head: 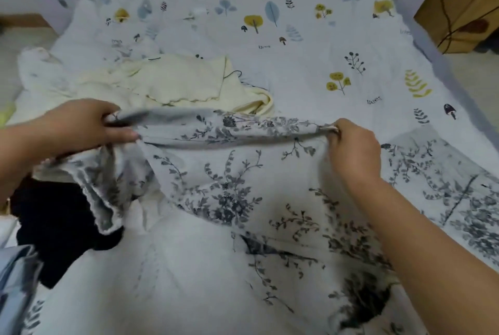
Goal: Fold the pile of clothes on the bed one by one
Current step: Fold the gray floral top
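Holding now: both hands stretch the top edge of a floral garment across the middle of the frame, its body draped toward the lower edge.
Dark garment: lies at lower left, partly under the hanging flap of the floral piece; judged risk, that flap drags or catches it when the fold comes over.
Left hand: at centre left, fingers curled round a bunched corner; judged risk, the bunch hides a twist, so the edge folds crooked.
Cream garment: sits crumpled just above the stretched edge, left of centre; laying the floral piece forward may land on it and muddle the pile.
Right hand: at centre right, pinching the other corner with fingertips only; a slim hold, likely to slip if tension rises.
Bed: its patterned cover fills the upper and right frame; similar prints make the garment's edges hard to track.
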Tool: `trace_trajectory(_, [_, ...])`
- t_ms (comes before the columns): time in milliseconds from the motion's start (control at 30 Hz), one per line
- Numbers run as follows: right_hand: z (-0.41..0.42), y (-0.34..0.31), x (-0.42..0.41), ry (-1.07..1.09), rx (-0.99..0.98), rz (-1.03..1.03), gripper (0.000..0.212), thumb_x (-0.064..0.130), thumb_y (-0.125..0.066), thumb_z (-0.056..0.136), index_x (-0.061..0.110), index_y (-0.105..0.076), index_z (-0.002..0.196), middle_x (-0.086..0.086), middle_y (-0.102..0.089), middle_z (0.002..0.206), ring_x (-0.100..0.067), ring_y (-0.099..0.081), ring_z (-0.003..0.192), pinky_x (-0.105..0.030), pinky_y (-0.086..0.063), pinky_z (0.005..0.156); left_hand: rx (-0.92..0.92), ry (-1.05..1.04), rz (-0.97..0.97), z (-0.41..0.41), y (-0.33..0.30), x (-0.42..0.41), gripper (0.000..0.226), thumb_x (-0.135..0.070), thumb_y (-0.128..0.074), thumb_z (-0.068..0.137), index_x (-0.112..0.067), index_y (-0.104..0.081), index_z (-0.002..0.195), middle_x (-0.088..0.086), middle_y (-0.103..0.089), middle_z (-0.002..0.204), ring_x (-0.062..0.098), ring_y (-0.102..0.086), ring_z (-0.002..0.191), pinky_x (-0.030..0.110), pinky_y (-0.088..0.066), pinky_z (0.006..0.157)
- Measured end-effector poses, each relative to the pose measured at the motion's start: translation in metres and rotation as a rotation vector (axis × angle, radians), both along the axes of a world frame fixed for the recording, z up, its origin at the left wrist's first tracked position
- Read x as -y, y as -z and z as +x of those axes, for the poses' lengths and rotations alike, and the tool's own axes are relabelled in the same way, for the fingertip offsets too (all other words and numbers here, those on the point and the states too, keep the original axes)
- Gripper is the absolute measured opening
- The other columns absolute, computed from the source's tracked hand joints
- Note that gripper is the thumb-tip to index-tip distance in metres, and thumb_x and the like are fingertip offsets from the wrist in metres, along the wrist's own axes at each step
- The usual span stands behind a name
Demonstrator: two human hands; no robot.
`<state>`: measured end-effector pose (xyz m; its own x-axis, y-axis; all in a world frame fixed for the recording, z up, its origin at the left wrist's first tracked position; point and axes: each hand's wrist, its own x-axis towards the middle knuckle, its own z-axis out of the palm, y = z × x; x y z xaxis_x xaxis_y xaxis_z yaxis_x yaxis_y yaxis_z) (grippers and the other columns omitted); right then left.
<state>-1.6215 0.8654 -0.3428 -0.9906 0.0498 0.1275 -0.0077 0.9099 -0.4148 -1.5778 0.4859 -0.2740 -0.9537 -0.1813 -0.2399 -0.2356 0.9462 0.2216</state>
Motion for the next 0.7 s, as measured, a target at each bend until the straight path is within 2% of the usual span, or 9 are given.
trace_trajectory(33, [-0.007,0.004,0.001,0.005,-0.008,0.015,0.018,0.011,-0.041,0.097,0.005,-0.055,0.086,-0.009,-0.054,0.074,-0.027,-0.046,0.068,-0.032,-0.029,0.056,-0.067,0.038,-0.129,-0.008,0.011,-0.002,0.057,-0.067,-0.068,0.063,-0.013,-0.059,0.073,0.009,-0.060,0.068,0.030,-0.057,0.071,0.039,-0.046,0.070])
trace_trajectory(100, [-0.018,0.017,0.006,-0.004,0.025,0.079,0.016,0.008,-0.040,0.095,0.003,-0.055,0.092,-0.013,-0.059,0.083,-0.030,-0.049,0.075,-0.033,-0.033,0.061,-0.153,0.098,-0.345,-0.018,0.036,-0.011,0.030,-0.045,-0.066,0.079,-0.016,-0.059,0.081,0.006,-0.061,0.076,0.030,-0.058,0.080,0.037,-0.043,0.075])
trace_trajectory(200, [-0.013,0.043,0.017,-0.031,0.171,0.261,0.033,0.007,-0.045,0.090,0.007,-0.047,0.123,-0.017,-0.054,0.113,-0.034,-0.046,0.106,-0.040,-0.036,0.084,-0.108,0.157,-0.475,-0.015,0.081,-0.036,0.033,-0.034,-0.064,0.080,-0.015,-0.062,0.107,0.012,-0.063,0.104,0.034,-0.056,0.101,0.043,-0.038,0.088])
trace_trajectory(300, [0.015,0.061,0.032,-0.093,0.060,0.351,0.056,0.006,-0.061,0.078,0.006,-0.045,0.132,-0.022,-0.049,0.125,-0.038,-0.044,0.119,-0.057,-0.034,0.099,-0.293,0.344,-0.303,0.015,0.118,-0.080,0.029,-0.008,-0.063,0.070,-0.007,-0.066,0.099,0.015,-0.064,0.098,0.035,-0.058,0.094,0.050,-0.044,0.084])
trace_trajectory(367, [0.046,0.070,0.043,-0.216,-0.135,0.292,0.048,0.013,-0.061,0.074,0.005,-0.052,0.120,-0.024,-0.053,0.122,-0.040,-0.051,0.115,-0.061,-0.039,0.094,-0.358,0.458,-0.055,0.046,0.137,-0.111,0.020,-0.009,-0.057,0.072,-0.012,-0.065,0.090,0.006,-0.064,0.090,0.024,-0.060,0.086,0.041,-0.048,0.080])
trace_trajectory(433, [0.088,0.077,0.054,-0.400,-0.248,0.176,0.032,0.026,-0.047,0.086,0.007,-0.050,0.110,-0.022,-0.058,0.114,-0.039,-0.055,0.106,-0.055,-0.048,0.088,-0.298,0.475,0.175,0.074,0.155,-0.130,0.013,-0.013,-0.051,0.081,-0.018,-0.061,0.087,-0.003,-0.059,0.084,0.011,-0.054,0.079,0.029,-0.045,0.074])
trace_trajectory(500, [0.128,0.090,0.059,-0.541,-0.192,0.174,0.041,0.043,-0.040,0.084,0.010,-0.048,0.106,-0.017,-0.064,0.109,-0.032,-0.050,0.105,-0.049,-0.053,0.084,-0.264,0.571,0.140,0.095,0.174,-0.140,0.026,-0.009,-0.059,0.075,-0.016,-0.059,0.100,0.004,-0.060,0.096,0.019,-0.053,0.087,0.030,-0.045,0.076])
trace_trajectory(600, [0.161,0.110,0.054,-0.640,0.106,0.316,0.072,0.061,-0.069,0.052,0.013,-0.061,0.104,-0.013,-0.063,0.120,-0.028,-0.042,0.117,-0.050,-0.052,0.085,-0.238,0.546,0.110,0.109,0.193,-0.145,0.055,-0.013,-0.076,0.058,-0.019,-0.060,0.110,0.016,-0.058,0.114,0.028,-0.046,0.106,0.037,-0.049,0.084])
trace_trajectory(700, [0.167,0.117,0.052,-0.596,0.179,0.332,0.062,0.038,-0.092,0.029,0.014,-0.072,0.083,-0.012,-0.065,0.118,-0.030,-0.051,0.118,-0.050,-0.052,0.083,-0.173,0.577,0.074,0.108,0.185,-0.150,0.042,-0.018,-0.087,0.050,-0.023,-0.071,0.089,0.020,-0.061,0.115,0.033,-0.046,0.112,0.043,-0.051,0.084])
